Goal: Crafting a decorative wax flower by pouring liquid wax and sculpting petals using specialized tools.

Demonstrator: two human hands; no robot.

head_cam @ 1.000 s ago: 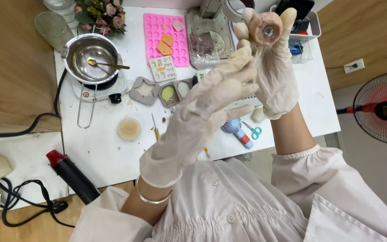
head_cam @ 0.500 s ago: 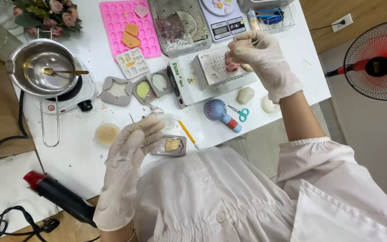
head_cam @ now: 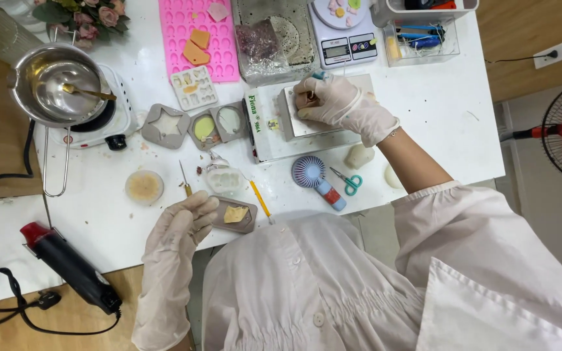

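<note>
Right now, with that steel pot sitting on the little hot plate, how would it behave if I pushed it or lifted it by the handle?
The steel pot looks wider than the white hot plate beneath it, so a sideways push could probably slide or tip it. The metal is shiny, so it is likely slippery in gloves. The spoon lies loose inside and would probably shift or rattle.

hands (head_cam: pixel 183 227) gloved in thin matt latex | pot (head_cam: pixel 56 84) polished metal | mould tray (head_cam: pixel 183 29) pink matt silicone | worktop (head_cam: pixel 437 123) smooth white
</note>
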